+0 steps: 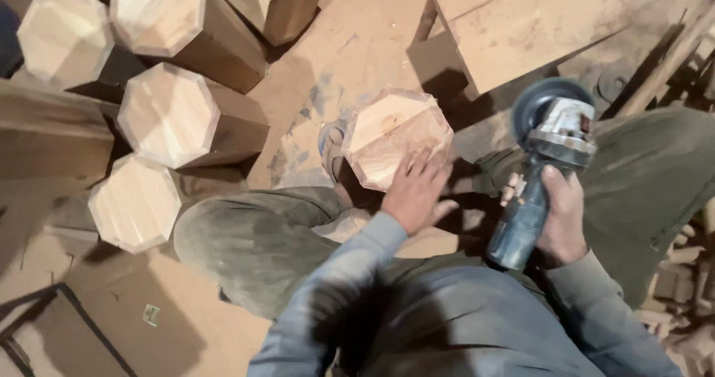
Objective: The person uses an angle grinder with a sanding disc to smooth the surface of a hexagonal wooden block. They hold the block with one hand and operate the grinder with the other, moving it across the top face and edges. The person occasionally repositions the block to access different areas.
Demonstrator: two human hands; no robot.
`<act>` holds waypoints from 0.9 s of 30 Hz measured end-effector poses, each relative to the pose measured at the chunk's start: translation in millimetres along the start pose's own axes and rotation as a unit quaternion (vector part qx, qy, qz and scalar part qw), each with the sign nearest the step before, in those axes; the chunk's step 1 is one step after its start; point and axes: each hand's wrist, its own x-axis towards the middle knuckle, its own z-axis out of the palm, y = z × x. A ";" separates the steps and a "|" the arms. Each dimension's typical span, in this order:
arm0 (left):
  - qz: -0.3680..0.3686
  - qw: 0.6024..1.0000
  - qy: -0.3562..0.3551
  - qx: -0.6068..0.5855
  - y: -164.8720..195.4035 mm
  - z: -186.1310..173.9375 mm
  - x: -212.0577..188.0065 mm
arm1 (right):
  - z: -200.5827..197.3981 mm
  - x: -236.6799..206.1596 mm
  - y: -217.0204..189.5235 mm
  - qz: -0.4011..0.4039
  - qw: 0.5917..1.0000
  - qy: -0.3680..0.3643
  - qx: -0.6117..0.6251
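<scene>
dusty floor (357, 42), hands on block (395, 135), grinder (547, 168)

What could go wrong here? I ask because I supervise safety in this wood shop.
The bare left hand rests on the pale octagonal wooden block, close to the grey angle grinder gripped one-handed by the right hand; a slip might reach fingers. The block sits between the person's knees beside a sandalled foot, apparently unclamped, so it could shift.

My work clothes, dusted with sawdust

My left hand (414, 192) and right hand (560, 215) are bare; I wear a grey-blue long-sleeved shirt with plain cuffs, loose olive-green trousers filmed with pale dust, and an open sandal.
</scene>
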 end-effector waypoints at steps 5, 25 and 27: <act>0.059 0.980 0.097 0.164 -22.2 5.3 33.1 | -12.9 -15.7 -14.3 -0.005 0.997 -0.049 0.062; -0.430 0.859 0.247 -0.123 -91.0 -94.1 64.9 | -32.2 -2.8 -33.7 0.067 0.994 -0.078 -0.044; -0.348 0.858 0.363 -0.104 -95.9 -85.4 42.1 | -16.9 8.7 -32.3 0.079 0.990 -0.108 -0.048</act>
